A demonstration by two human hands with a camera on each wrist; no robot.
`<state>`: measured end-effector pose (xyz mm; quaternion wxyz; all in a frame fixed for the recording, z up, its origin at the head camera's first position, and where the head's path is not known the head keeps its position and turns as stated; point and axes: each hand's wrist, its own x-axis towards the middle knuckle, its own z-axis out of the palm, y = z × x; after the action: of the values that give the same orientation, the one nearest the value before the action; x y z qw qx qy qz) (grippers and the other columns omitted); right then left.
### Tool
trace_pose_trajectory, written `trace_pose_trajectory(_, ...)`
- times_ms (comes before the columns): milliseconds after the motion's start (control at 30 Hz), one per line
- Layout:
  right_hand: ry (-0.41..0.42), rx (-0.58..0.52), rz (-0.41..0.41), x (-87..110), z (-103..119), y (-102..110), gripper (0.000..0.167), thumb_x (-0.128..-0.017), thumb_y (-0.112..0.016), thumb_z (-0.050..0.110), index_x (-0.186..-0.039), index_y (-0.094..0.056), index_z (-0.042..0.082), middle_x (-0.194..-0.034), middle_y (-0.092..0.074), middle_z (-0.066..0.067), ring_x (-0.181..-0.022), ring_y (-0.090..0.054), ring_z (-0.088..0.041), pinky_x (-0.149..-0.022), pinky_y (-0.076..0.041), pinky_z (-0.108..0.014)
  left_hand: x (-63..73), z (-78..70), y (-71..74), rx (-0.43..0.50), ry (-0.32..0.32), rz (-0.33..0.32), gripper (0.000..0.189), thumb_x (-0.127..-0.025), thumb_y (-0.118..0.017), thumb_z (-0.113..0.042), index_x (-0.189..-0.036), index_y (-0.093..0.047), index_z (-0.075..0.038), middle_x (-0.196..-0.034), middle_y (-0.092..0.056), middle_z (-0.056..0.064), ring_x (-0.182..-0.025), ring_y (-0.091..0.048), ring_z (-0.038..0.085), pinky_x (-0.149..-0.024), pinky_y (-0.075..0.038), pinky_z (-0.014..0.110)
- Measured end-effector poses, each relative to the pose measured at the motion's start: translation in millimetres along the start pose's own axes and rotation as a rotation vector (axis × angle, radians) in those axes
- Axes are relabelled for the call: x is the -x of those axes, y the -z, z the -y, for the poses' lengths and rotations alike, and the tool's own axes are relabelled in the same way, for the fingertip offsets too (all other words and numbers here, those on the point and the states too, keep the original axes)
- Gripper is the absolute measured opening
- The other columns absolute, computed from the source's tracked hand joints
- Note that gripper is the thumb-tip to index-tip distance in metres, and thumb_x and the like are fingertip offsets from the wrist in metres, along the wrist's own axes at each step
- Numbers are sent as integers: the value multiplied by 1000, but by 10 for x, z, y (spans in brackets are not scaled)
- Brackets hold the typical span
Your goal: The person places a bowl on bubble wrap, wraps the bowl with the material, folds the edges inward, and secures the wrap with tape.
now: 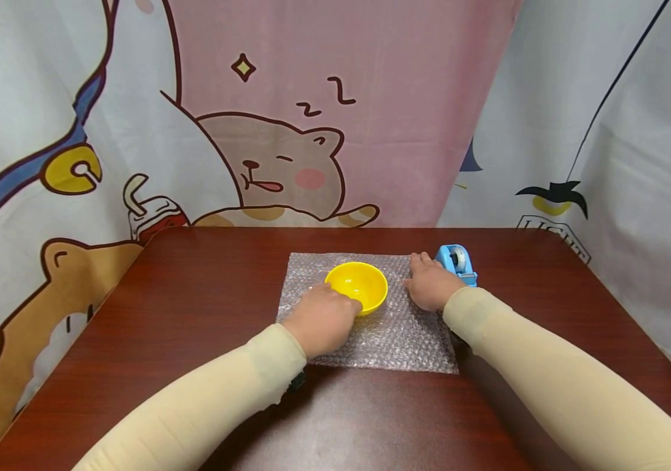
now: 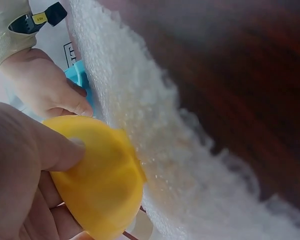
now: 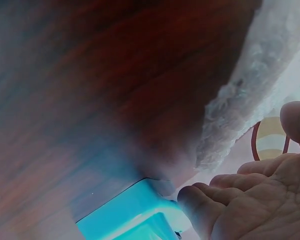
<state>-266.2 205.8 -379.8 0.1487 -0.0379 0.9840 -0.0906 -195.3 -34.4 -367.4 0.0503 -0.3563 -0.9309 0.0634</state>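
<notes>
My left hand (image 1: 322, 320) pinches the near left rim of a yellow bowl (image 1: 365, 280), which is upright over a sheet of clear bubble wrap (image 1: 397, 347). In the left wrist view the thumb presses against the outer wall of the bowl (image 2: 105, 170), and the other fingers are partly hidden behind it. At the right part of the sheet, my right hand (image 1: 431, 284) lies with its fingers extended and holds nothing. Its palm and loosely spread fingers show in the right wrist view, close to the bubble wrap's edge (image 3: 230, 110).
A light blue tape dispenser (image 1: 445, 256) with a roll in it stands just right of the right hand, beside the sheet. Everything is on a dark red-brown wooden table (image 1: 212, 288). A cartoon-printed curtain (image 1: 418, 98) hangs behind the table and along its sides.
</notes>
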Motion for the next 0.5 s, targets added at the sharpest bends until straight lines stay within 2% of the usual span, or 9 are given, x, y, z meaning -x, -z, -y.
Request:
trace_pose_trajectory(233, -13, -25, 12, -43, -12, -17, 76, -110, -48, 29, -164, -11, -10, -171, -11, -34, -159, -17, -51, -124, -24, -64, -10, -32, 22, -15, 5, 21, 15, -99, -63, -15, -100, -76, -22, -91, -79, -5, -91, -75, 20, -107, -53, 47)
trace_pose_trajectory(500, -31, -25, 30, -74, 24, -37, 76, -110, -47, 28, -165, -9, -9, -172, -11, -31, -162, -14, -45, -126, -23, -61, -29, -71, 10, -37, 12, 37, 18, -101, -61, -16, -102, -77, -25, -93, -80, -6, -96, -76, 19, -116, -47, 51)
